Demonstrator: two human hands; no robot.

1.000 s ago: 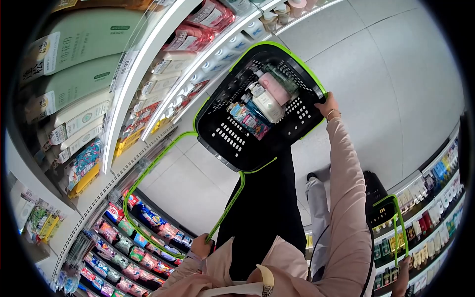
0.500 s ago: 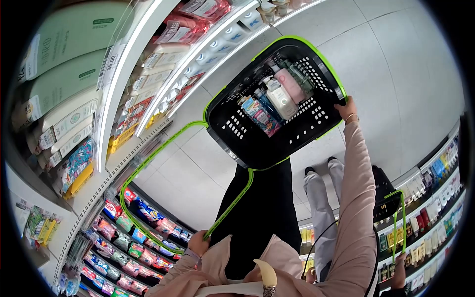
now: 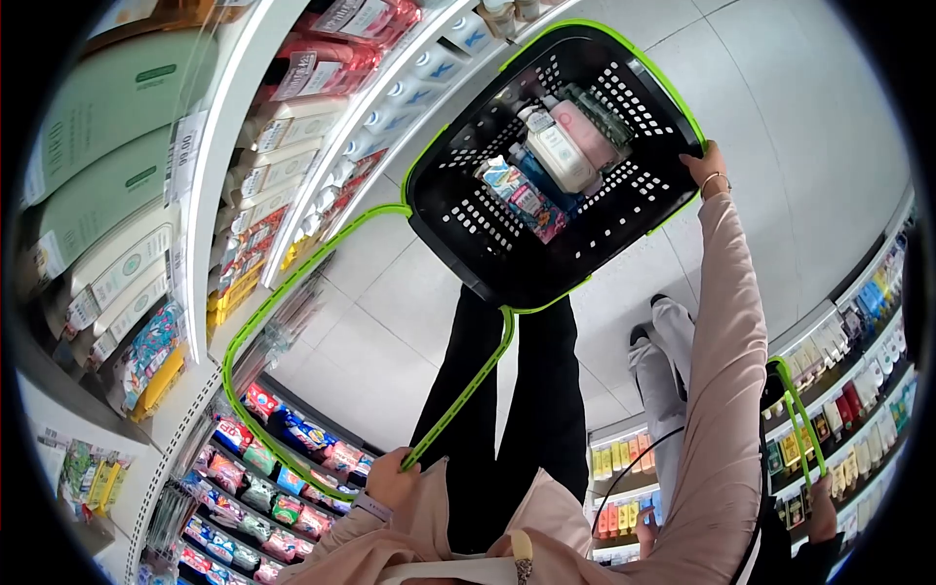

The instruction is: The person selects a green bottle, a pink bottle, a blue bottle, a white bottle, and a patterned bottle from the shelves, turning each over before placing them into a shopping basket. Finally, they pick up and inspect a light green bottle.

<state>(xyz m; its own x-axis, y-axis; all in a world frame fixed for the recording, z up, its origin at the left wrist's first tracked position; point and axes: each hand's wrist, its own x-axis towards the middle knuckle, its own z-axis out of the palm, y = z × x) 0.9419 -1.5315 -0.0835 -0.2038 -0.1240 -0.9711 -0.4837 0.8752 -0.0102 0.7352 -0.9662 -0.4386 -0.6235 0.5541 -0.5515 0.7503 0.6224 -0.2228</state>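
A black basket (image 3: 468, 263) with a green rim hangs in front of my body. My right hand (image 3: 709, 168) is closed on its far right edge, a bracelet at the wrist. My left hand (image 3: 392, 475) grips the long green handle (image 3: 292, 278) near my waist. Inside the basket lie a patterned pack (image 3: 526, 203), a white bottle (image 3: 561, 154), a pink bottle (image 3: 585, 133) and a dark blue item (image 3: 541, 180) partly hidden between them. Clear greenish packaging (image 3: 606, 119) rests beside the pink bottle.
Shelves of packs and bottles (image 3: 102, 146) rise at the left, with colourful packets (image 3: 258, 492) low down. Another person's light trousers (image 3: 658, 375) show on the right; a person's hand (image 3: 821, 507) holds a second green handle (image 3: 799, 419). More shelves (image 3: 848, 409) stand behind. Grey floor tiles (image 3: 780, 127) lie ahead.
The basket has moved slightly up and looks larger, with my right hand moving up and right. My legs stand further apart. The other person's trousers have shifted right in view.
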